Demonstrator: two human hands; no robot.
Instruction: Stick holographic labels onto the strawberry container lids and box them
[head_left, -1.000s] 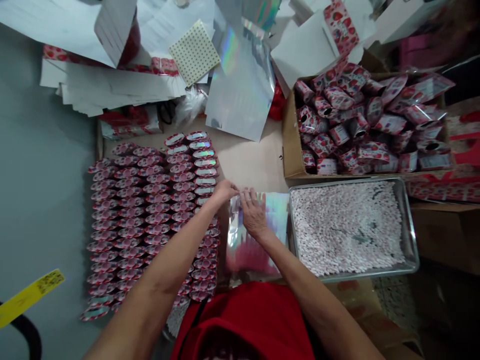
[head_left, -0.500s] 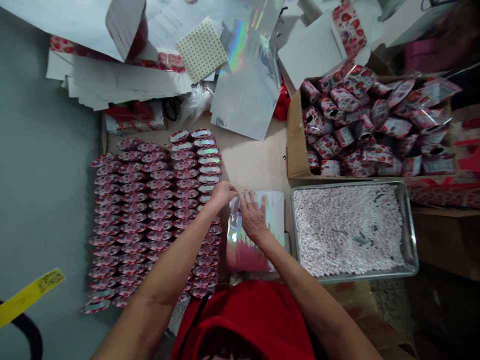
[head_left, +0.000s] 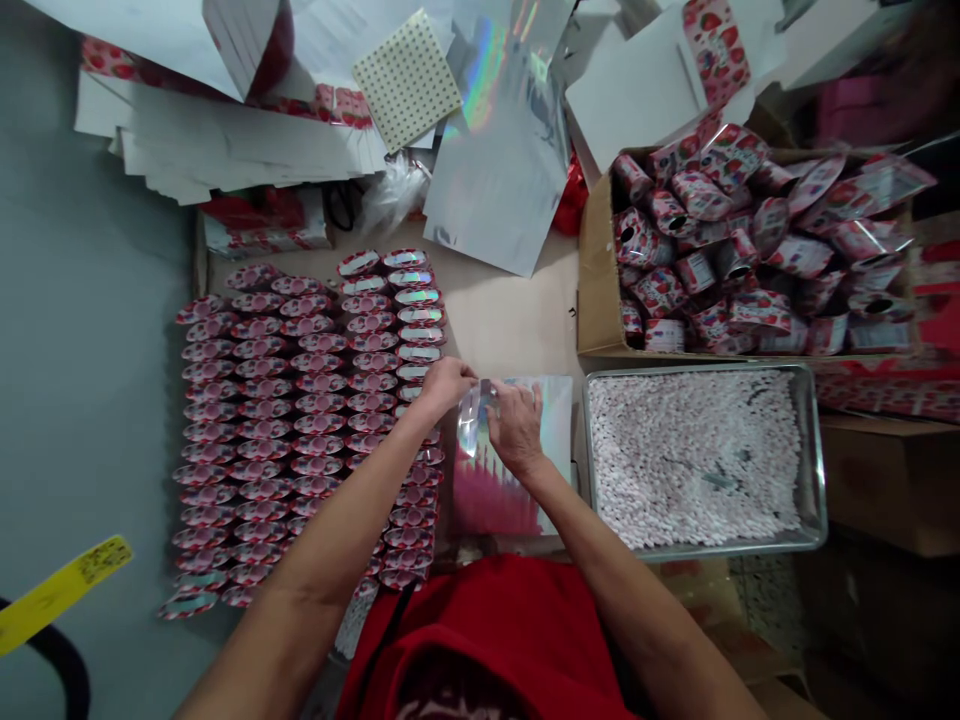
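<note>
A shiny holographic sheet [head_left: 556,430] lies on the table in front of me, with a pinkish reflection over its lower part. At its upper left corner, a small glossy strip of film [head_left: 469,418] stands up between my hands. My left hand [head_left: 448,384] is closed in a pinch at the top of this strip. Curled over the sheet, my right hand [head_left: 517,428] pinches at the strip's right end; its fingertips are partly hidden. Left of the sheet stand rows of strawberry-print packs [head_left: 322,410], their oval ends facing up.
At right, a metal tray [head_left: 819,470] holds many small pale pieces. Behind it stands a cardboard box [head_left: 596,275] full of strawberry-print packs. Loose holographic sheets [head_left: 499,190], a dotted yellow card [head_left: 407,80] and stacked white card [head_left: 247,150] lie at the back.
My right hand has gone from flatter, outstretched fingers to a curled pinch, shifting slightly right. More of the glossy strip shows between the hands. My left hand stays in nearly the same place.
</note>
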